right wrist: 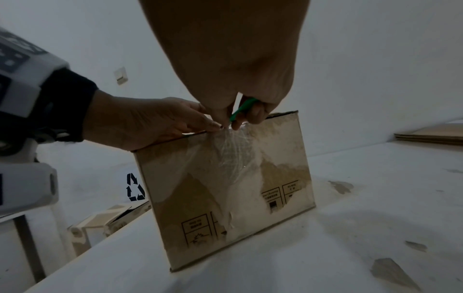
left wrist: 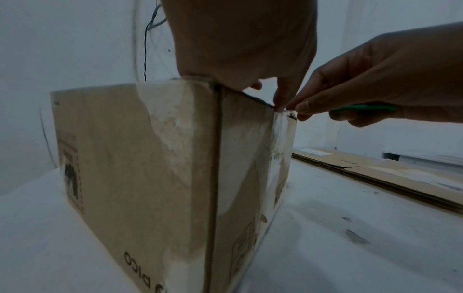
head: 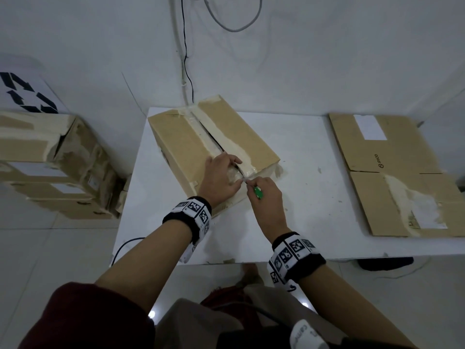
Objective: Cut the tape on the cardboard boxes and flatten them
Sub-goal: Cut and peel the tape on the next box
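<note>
You stand at a white table [head: 302, 222]. The box [head: 186, 139] sits in the centre of the head view, its long axis running from lower right to upper left of the frame, away from you. A strip of tape [head: 201, 129] follows that axis along the top seam; the seam already gapes dark along its middle.

Your left hand [head: 221, 177] lies on the box top at the near end, fingers fairly straight, pressing the flap beside the seam. Your right hand [head: 264, 195] is just beside it, curled around a green-handled cutter [head: 258, 192]. The tip meets the tape right at the near top edge, where the tape [right wrist: 230, 154] folds down the end face.

The right hand is the one on the tape. The uncut tape probably lies below the tip, down the near face.

A flattened box [head: 392, 172] lies at the right of the frame; more boxes [head: 50, 159] stand at the left.
</note>
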Tool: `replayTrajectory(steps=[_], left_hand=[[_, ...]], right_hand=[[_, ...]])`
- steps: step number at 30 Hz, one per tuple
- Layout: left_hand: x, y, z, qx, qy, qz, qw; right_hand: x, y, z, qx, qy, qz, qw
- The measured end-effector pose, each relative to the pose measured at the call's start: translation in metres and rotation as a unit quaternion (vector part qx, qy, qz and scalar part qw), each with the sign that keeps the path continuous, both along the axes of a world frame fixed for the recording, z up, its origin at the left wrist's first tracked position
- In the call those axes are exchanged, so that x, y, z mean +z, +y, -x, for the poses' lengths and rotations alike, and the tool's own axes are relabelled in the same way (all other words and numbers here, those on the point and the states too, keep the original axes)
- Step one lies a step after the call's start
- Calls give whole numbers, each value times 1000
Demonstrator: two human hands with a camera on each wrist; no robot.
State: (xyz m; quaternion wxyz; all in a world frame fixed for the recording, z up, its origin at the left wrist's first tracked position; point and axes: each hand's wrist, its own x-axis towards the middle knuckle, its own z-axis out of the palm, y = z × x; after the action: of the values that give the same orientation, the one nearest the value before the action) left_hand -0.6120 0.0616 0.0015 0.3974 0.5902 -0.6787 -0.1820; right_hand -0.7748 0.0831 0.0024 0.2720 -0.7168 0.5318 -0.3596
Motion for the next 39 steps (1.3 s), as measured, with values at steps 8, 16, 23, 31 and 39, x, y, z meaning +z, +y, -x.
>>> replayTrajectory(steps=[8,16,23,31,39], left_hand=[[0,1,-1,-3,-16,2,1000],[-1,0,-1,8,-13,-28,1000],[2,5,1,17,-33,-48,998],[36,-10,37,180,109,-128,969],[49,-35,30,258,88,-315,909]], right_hand=[[-2,-12,1,3,16,12,1000],[-5,-18,1,4,15,29,999],[-11,-42,56,-102,-9,-12,995],[2,-56,65,-91,-69,-15,993],[18,-101,44,-19,-25,-80,996]])
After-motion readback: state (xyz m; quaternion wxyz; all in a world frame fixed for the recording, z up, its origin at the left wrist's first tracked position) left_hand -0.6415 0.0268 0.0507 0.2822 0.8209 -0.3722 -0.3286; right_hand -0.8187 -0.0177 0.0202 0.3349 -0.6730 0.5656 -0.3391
